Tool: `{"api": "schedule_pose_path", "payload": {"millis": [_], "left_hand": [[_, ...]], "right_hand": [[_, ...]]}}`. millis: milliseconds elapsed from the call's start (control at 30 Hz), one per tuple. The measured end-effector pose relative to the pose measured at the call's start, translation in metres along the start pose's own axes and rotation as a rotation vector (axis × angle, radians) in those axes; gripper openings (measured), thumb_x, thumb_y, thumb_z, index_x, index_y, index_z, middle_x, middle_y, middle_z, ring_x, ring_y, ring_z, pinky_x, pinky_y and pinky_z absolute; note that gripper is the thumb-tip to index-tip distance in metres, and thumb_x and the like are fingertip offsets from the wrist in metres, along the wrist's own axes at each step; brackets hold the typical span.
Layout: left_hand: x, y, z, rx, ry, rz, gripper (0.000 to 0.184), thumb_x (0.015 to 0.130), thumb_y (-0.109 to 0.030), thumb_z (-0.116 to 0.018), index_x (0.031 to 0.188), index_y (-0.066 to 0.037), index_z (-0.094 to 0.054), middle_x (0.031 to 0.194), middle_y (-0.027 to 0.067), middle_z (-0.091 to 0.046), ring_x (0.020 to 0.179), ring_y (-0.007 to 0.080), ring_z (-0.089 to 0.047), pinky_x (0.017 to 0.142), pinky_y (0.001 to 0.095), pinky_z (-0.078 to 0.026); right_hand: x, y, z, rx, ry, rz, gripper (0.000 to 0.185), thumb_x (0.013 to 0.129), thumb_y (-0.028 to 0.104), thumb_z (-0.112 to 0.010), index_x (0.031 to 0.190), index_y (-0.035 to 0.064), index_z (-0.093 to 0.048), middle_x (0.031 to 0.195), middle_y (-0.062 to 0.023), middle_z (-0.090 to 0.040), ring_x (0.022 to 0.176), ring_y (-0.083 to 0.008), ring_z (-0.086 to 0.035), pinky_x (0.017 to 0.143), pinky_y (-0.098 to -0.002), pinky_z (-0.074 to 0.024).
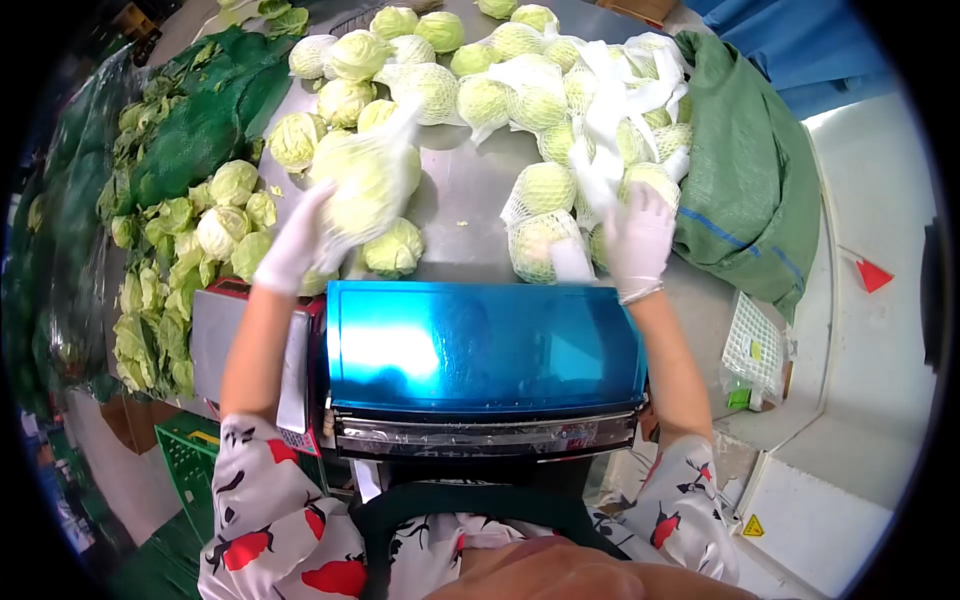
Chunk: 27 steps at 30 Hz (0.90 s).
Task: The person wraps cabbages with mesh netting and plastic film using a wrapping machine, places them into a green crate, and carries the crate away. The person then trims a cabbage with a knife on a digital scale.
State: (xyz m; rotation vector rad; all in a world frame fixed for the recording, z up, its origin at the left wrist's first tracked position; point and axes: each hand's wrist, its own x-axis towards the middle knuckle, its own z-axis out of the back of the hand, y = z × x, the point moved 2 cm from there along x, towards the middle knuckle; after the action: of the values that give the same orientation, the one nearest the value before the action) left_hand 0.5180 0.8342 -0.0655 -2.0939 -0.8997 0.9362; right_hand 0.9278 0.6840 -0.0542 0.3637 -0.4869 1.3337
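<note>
My left hand (pixel 298 240), in a white glove, is closed on the left side of a cabbage in a white net (pixel 365 190), which is blurred by motion above the metal table. My right hand (pixel 640 238), also gloved in white, is held over the netted cabbages at the right, with its fingers extended toward the white net ends (pixel 597 150). Between my forearms stands a machine with a shiny blue cover (pixel 487 345). Just beyond its back edge lies a netted cabbage (pixel 546 243).
Bare cabbages (pixel 296 141) and loose leaves (pixel 150 340) lie at the left, near a green net (pixel 215 115). A green woven sack (pixel 750 170) slumps at the right edge of the metal table (pixel 455 215). A grey scale (pixel 225 340) sits left of the machine.
</note>
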Motion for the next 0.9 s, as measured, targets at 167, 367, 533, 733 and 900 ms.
{"api": "schedule_pose_path", "payload": {"millis": [167,367,533,733,900], "left_hand": [[-0.165,-0.017,0.084,0.180,-0.498,-0.280,0.049,0.102,-0.028,-0.052,0.139,0.004,-0.048,0.130,0.0127,-0.060,0.112,0.0203,-0.063,0.096,0.0338,-0.051],[-0.290,0.026,0.184,0.545,-0.837,-0.205,0.043,0.094,-0.021,-0.069,0.129,0.001,-0.057,0.120,0.0077,-0.066,0.102,0.0154,-0.065,0.089,0.0299,-0.052],[-0.333,0.010,0.191,0.776,-1.120,-0.184,0.074,0.096,-0.039,-0.064,0.150,0.002,-0.034,0.130,0.0184,-0.059,0.121,0.0181,-0.055,0.103,0.0301,-0.042],[-0.375,-0.016,0.181,0.704,-1.192,-0.520,0.074,0.092,-0.027,-0.071,0.152,-0.003,-0.033,0.138,0.0205,-0.051,0.126,0.0276,-0.054,0.105,0.0359,-0.043],[-0.353,-0.007,0.174,0.809,-1.104,-0.473,0.076,0.089,-0.027,-0.075,0.151,-0.005,-0.036,0.136,0.0174,-0.054,0.122,0.0231,-0.056,0.104,0.0347,-0.045]], "right_hand": [[0.023,0.061,-0.060,0.649,0.510,0.133,0.040,0.089,0.029,-0.066,0.117,0.0014,-0.065,0.118,-0.0192,-0.067,0.112,-0.0337,-0.062,0.095,-0.0403,-0.0485],[0.069,0.045,-0.180,0.529,0.473,-0.019,0.038,0.092,0.034,-0.060,0.116,0.0061,-0.070,0.114,-0.0204,-0.068,0.111,-0.0364,-0.063,0.098,-0.0419,-0.0469],[0.094,0.023,-0.195,0.093,0.658,0.167,0.046,0.087,0.033,-0.067,0.125,0.0048,-0.066,0.119,-0.0221,-0.067,0.115,-0.0351,-0.062,0.099,-0.0410,-0.0473],[0.067,0.081,-0.133,-0.048,0.852,-0.225,0.084,0.066,0.047,-0.085,0.124,-0.0080,-0.060,0.125,-0.0257,-0.063,0.119,-0.0318,-0.061,0.100,-0.0392,-0.0482],[0.066,0.058,-0.141,0.664,0.976,-0.271,0.071,0.078,0.038,-0.077,0.134,0.0003,-0.055,0.123,-0.0164,-0.064,0.113,-0.0318,-0.063,0.093,-0.0400,-0.0523]]}}
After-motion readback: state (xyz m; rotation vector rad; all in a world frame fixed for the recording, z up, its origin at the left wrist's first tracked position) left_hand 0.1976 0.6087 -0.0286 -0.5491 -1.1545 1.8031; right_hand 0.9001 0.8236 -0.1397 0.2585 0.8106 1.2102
